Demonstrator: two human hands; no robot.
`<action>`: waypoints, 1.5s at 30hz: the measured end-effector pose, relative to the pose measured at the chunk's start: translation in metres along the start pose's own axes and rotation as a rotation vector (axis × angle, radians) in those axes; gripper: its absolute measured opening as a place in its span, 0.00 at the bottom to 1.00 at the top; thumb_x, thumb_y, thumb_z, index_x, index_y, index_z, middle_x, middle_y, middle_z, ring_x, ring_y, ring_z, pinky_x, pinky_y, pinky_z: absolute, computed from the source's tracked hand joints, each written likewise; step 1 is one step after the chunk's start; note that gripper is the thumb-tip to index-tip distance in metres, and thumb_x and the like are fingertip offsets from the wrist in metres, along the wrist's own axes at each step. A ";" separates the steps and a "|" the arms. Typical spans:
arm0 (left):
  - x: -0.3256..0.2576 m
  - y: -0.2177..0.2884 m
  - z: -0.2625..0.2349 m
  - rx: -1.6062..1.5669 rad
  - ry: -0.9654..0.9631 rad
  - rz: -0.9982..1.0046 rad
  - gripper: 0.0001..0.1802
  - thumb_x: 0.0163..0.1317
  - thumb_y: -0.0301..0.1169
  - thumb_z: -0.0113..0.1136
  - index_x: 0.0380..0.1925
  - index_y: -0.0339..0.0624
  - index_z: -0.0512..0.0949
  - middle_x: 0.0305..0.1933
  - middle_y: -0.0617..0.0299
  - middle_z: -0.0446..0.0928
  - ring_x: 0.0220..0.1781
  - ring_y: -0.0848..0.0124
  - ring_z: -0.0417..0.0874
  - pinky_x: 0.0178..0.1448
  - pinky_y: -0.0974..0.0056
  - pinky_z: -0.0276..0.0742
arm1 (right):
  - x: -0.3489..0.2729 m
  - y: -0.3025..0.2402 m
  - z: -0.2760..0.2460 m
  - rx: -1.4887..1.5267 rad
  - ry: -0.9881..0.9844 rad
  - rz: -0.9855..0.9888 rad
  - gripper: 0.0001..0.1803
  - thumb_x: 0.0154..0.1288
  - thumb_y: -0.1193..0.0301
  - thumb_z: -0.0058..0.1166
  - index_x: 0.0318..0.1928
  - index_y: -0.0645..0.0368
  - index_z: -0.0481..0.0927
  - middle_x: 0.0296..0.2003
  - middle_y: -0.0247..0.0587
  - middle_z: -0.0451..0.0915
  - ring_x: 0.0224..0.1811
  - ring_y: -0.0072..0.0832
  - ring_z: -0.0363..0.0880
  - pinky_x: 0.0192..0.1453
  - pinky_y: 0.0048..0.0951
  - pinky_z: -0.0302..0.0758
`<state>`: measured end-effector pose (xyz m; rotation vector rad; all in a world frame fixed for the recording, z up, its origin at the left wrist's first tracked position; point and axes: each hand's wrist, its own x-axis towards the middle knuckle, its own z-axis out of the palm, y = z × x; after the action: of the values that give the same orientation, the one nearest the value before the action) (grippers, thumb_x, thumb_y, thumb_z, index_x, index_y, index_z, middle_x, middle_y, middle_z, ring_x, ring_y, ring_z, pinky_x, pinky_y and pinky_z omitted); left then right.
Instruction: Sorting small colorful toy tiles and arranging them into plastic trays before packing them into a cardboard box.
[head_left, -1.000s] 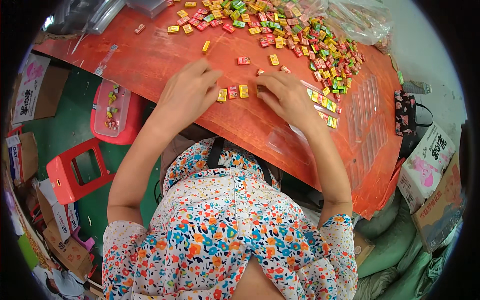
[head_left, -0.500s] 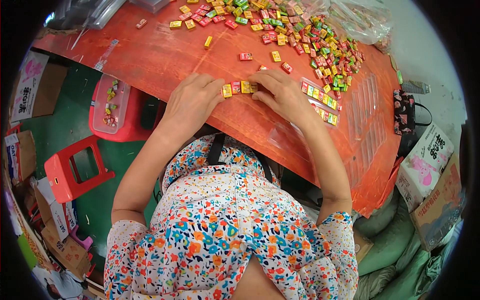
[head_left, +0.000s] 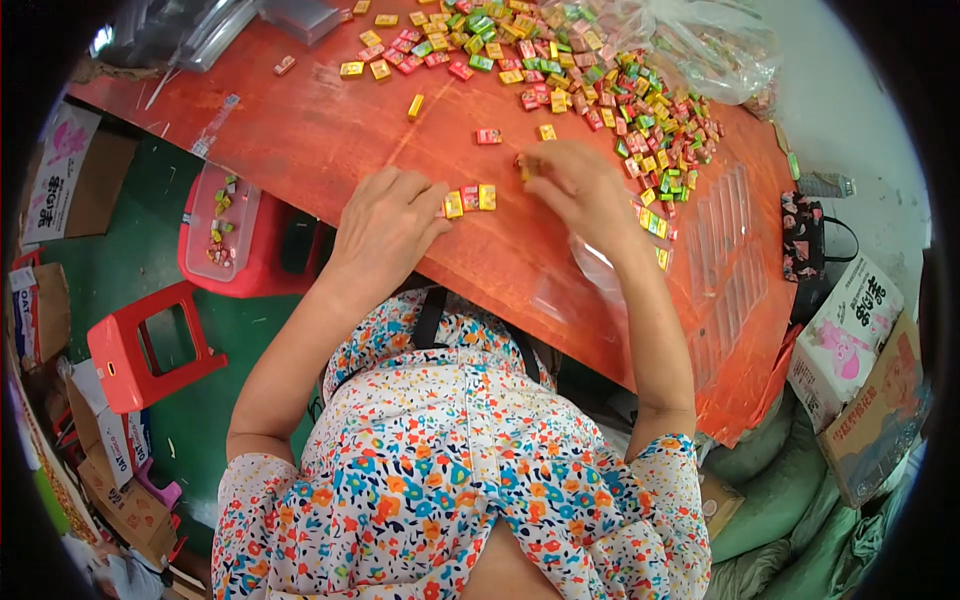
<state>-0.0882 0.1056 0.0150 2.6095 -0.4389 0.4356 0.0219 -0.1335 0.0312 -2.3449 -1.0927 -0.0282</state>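
Grip of the right hand is curving around a small red-and-yellow box at the fingertips; the fingers are partly hiding it, so I cannot tell whether they are clenching it. The left hand is resting its bent fingertips against the near-left end of a short row of yellow and red boxes, and whether it is squeezing the end one I cannot tell. That row is lying on the red counter between the two hands. Just beyond, a loose red box and a yellow box are lying apart. Behind the right hand, a partly filled clear tray is showing, empty clear trays are lying further right, and a colourful heap of boxes is spreading along the far side beside a clear plastic bag.
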 end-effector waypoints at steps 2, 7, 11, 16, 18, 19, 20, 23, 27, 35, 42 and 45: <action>-0.001 0.001 -0.001 0.007 0.019 0.008 0.17 0.49 0.33 0.70 0.39 0.42 0.80 0.37 0.60 0.75 0.44 0.60 0.76 0.51 0.57 0.72 | 0.005 0.012 -0.011 -0.035 0.053 0.070 0.20 0.58 0.70 0.62 0.51 0.58 0.79 0.46 0.45 0.80 0.45 0.42 0.80 0.47 0.38 0.78; 0.002 -0.005 -0.005 0.001 0.097 -0.020 0.16 0.52 0.32 0.67 0.42 0.40 0.80 0.41 0.58 0.77 0.45 0.59 0.77 0.51 0.56 0.73 | 0.042 0.040 -0.014 -0.364 0.278 0.068 0.15 0.62 0.64 0.60 0.47 0.55 0.82 0.43 0.42 0.83 0.43 0.42 0.82 0.47 0.39 0.77; 0.001 -0.021 -0.012 0.016 0.108 -0.111 0.14 0.56 0.29 0.64 0.43 0.38 0.80 0.40 0.56 0.77 0.44 0.55 0.78 0.48 0.54 0.76 | 0.080 0.039 0.004 -0.320 0.128 0.188 0.14 0.66 0.60 0.55 0.44 0.54 0.83 0.42 0.41 0.83 0.44 0.42 0.82 0.46 0.40 0.78; 0.010 -0.030 -0.024 0.045 0.136 -0.153 0.11 0.59 0.27 0.62 0.42 0.37 0.80 0.40 0.55 0.77 0.43 0.55 0.79 0.47 0.54 0.77 | 0.123 0.042 0.029 -0.526 0.152 0.062 0.14 0.66 0.57 0.54 0.42 0.52 0.83 0.40 0.39 0.83 0.44 0.40 0.82 0.45 0.42 0.79; 0.015 -0.030 -0.026 0.037 0.144 -0.160 0.10 0.59 0.27 0.61 0.41 0.37 0.80 0.39 0.54 0.77 0.43 0.55 0.79 0.46 0.54 0.77 | 0.125 0.050 0.037 -0.565 0.159 0.002 0.15 0.65 0.56 0.55 0.42 0.53 0.83 0.40 0.40 0.83 0.44 0.40 0.82 0.46 0.43 0.78; 0.015 -0.030 -0.027 0.039 0.146 -0.168 0.10 0.60 0.27 0.61 0.42 0.37 0.80 0.39 0.54 0.77 0.43 0.55 0.79 0.46 0.54 0.77 | 0.124 0.049 0.039 -0.516 0.163 -0.026 0.15 0.65 0.56 0.56 0.42 0.53 0.83 0.40 0.40 0.83 0.44 0.40 0.81 0.46 0.43 0.78; 0.016 -0.031 -0.026 0.039 0.148 -0.173 0.10 0.60 0.26 0.61 0.42 0.37 0.80 0.39 0.54 0.77 0.43 0.55 0.79 0.46 0.54 0.77 | 0.123 0.048 0.040 -0.467 0.168 -0.051 0.15 0.64 0.56 0.57 0.42 0.54 0.83 0.39 0.40 0.83 0.44 0.40 0.81 0.46 0.44 0.77; 0.018 -0.035 -0.020 0.013 0.159 -0.160 0.09 0.61 0.28 0.60 0.41 0.38 0.80 0.39 0.55 0.77 0.43 0.55 0.79 0.46 0.53 0.77 | 0.104 0.043 0.033 -0.315 0.065 -0.259 0.15 0.65 0.60 0.57 0.45 0.56 0.83 0.40 0.41 0.83 0.45 0.41 0.81 0.47 0.42 0.77; 0.049 -0.041 -0.001 -0.014 0.196 -0.104 0.08 0.61 0.28 0.57 0.38 0.38 0.80 0.39 0.55 0.78 0.44 0.54 0.79 0.46 0.54 0.78 | 0.092 0.045 0.022 -0.031 0.187 -0.085 0.15 0.66 0.66 0.56 0.50 0.59 0.81 0.43 0.43 0.84 0.44 0.41 0.82 0.49 0.37 0.77; 0.110 -0.033 0.038 0.179 -0.120 0.016 0.09 0.59 0.26 0.52 0.35 0.37 0.81 0.40 0.51 0.79 0.46 0.54 0.81 0.48 0.52 0.78 | 0.098 0.035 0.006 -0.214 -0.023 0.121 0.15 0.65 0.59 0.56 0.44 0.56 0.83 0.36 0.43 0.84 0.39 0.39 0.83 0.43 0.39 0.78; 0.097 -0.034 0.025 0.135 -0.008 -0.042 0.09 0.62 0.28 0.52 0.37 0.37 0.80 0.39 0.52 0.78 0.43 0.53 0.82 0.46 0.50 0.79 | 0.111 0.020 0.022 -0.243 0.014 0.095 0.15 0.64 0.60 0.53 0.47 0.52 0.82 0.43 0.42 0.83 0.45 0.40 0.82 0.49 0.42 0.79; 0.071 -0.024 -0.004 0.041 0.121 -0.096 0.08 0.63 0.30 0.54 0.38 0.38 0.79 0.37 0.52 0.77 0.38 0.51 0.82 0.40 0.50 0.80 | 0.120 0.032 0.037 -0.285 -0.010 -0.182 0.16 0.62 0.62 0.55 0.48 0.52 0.82 0.43 0.42 0.83 0.47 0.40 0.81 0.50 0.41 0.79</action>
<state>-0.0167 0.1116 0.0355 2.6124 -0.2657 0.5711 0.1180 -0.0475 0.0132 -2.4841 -1.3820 -0.2544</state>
